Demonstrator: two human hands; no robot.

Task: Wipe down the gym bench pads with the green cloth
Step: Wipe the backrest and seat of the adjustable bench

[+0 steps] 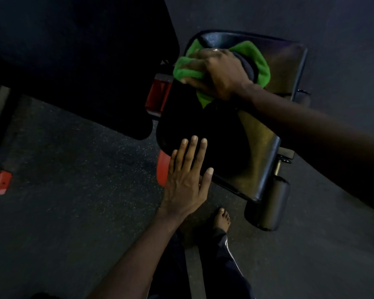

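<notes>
Right hand (216, 72) grips bunched green cloth (260, 63) at seat pad (257, 134) far-left corner. Left hand (186, 180) flat, fingers straight, on near-left edge. Back pad (73, 61) just beside, narrow gap.

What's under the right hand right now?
The green cloth, bunched, lies under the right hand on the black seat pad. The pad surface beneath the cloth is hidden.

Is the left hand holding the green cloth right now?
No, the right hand grips the green cloth, while the left hand rests flat on the seat pad.
</notes>
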